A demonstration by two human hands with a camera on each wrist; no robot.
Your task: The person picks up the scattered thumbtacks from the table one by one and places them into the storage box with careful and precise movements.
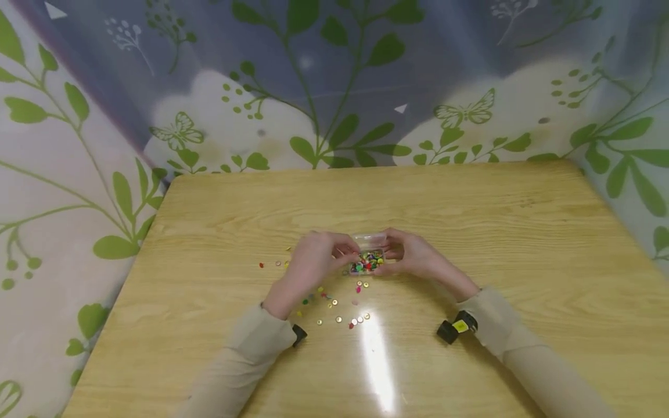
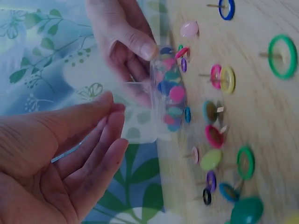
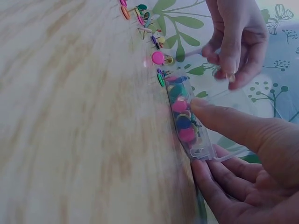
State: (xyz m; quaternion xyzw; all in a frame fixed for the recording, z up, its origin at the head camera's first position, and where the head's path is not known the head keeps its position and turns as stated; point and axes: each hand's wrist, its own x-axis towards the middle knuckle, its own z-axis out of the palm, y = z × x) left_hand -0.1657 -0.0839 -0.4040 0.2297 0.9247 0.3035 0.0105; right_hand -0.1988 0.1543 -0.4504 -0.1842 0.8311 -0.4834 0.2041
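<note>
A small clear plastic box (image 3: 198,153) with its lid (image 1: 370,239) raised sits on the table, full of colourful thumbtacks (image 3: 180,106). My right hand (image 1: 418,255) holds the box at its right end, the thumb (image 3: 222,121) on the near edge and fingers around the far side. Just above the box's left side is my left hand (image 1: 316,255). Between its thumb and fingertips it pinches a small gold-coloured thumbtack (image 3: 230,78), best seen in the right wrist view; in the left wrist view the fingers hide it.
Loose thumbtacks, among them a green one (image 2: 247,210) and a pink one (image 2: 215,136), lie scattered left of and in front of the box. They rest on a wood-grain table (image 1: 235,203). A leaf-patterned wall covering (image 1: 324,87) rises behind the table's back edge.
</note>
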